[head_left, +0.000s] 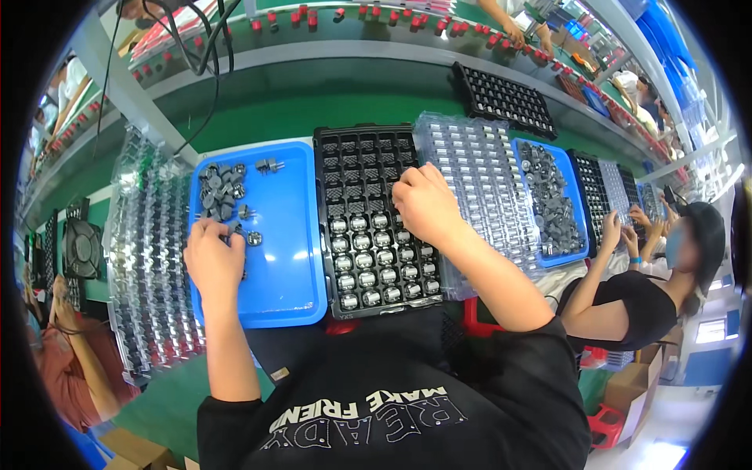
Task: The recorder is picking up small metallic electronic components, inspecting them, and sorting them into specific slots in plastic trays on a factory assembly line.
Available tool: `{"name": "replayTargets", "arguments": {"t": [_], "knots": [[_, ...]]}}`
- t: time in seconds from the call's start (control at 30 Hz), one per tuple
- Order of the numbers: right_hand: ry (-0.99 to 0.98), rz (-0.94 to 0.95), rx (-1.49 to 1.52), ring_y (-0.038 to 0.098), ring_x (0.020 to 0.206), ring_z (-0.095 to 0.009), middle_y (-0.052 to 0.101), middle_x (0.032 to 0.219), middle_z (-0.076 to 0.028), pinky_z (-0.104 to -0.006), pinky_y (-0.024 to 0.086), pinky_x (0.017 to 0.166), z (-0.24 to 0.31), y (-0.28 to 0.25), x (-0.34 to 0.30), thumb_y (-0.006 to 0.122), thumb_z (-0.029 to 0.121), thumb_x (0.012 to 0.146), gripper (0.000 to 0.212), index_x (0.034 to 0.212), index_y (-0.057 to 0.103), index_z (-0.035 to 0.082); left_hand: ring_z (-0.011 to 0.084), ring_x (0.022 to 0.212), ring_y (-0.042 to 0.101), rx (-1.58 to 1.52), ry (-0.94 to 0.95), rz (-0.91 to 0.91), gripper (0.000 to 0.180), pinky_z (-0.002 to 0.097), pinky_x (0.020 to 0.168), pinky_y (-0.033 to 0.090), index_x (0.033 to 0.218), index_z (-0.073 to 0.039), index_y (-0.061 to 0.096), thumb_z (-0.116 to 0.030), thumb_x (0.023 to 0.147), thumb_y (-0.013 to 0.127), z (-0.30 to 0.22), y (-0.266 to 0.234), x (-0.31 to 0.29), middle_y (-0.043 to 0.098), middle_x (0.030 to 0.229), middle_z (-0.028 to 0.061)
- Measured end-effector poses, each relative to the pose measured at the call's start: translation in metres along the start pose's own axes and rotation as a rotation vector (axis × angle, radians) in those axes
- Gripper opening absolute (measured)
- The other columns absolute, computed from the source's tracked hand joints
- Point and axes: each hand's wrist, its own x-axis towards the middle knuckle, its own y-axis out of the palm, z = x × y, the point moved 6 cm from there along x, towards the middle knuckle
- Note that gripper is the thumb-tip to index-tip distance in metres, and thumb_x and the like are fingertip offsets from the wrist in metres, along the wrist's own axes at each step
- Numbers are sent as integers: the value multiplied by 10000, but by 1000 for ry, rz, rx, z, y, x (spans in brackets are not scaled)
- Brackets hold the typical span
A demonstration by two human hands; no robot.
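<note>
- I see clear trays flanking blue tray and black tray.
- Black tray's length runs near-to-far.
- Left hand, right hand curled; pinching what, I can't tell.

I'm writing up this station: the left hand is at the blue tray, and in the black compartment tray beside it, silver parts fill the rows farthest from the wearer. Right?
Not the rows: the head view shows the silver parts in the nearer rows of the black compartment tray. The left hand is indeed at the blue tray.
</note>
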Motion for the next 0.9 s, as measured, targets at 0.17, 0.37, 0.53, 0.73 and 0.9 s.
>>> {"name": "replayTargets", "arguments": {"t": [0.17,0.37,0.53,0.73,0.9], "knots": [[54,-24,287,655,1024,-336,722,1002,-140,-426,516,941,-59,-34,23,759,162,784,172,941,770,94,374,821,632,-92,-31,112,181,472,744,491,787,-28,601,-125,733,744,-1,6,-1,646,882,142],[817,-208,-50,679,999,-388,723,1004,-202,-468,537,883,-232,-54,18,823,331,759,373,939,681,36,369,651,634,-244,-81,22,213,434,645,510,802,2,583,-127,729,736,2,-3,-5,643,704,190],[822,-252,73,707,878,-360,729,859,-163,-441,549,802,-262,-32,10,809,277,767,257,828,685,59,275,625,635,-327,-162,31,213,399,634,514,823,-8,601,-110,726,760,11,-2,-8,673,755,149],[733,-173,303,703,786,-233,736,824,-120,-357,544,767,-260,-38,1,753,135,823,135,915,741,38,88,693,616,-660,-172,115,463,232,645,495,1268,-30,606,81,823,670,14,-5,-21,647,1084,77],[606,-154,245,694,773,-237,727,822,-137,-360,540,752,-258,-38,4,688,12,769,189,943,753,46,145,898,632,-1545,-441,307,418,278,756,516,1258,7,606,69,850,673,0,10,-46,653,1174,102]]}}
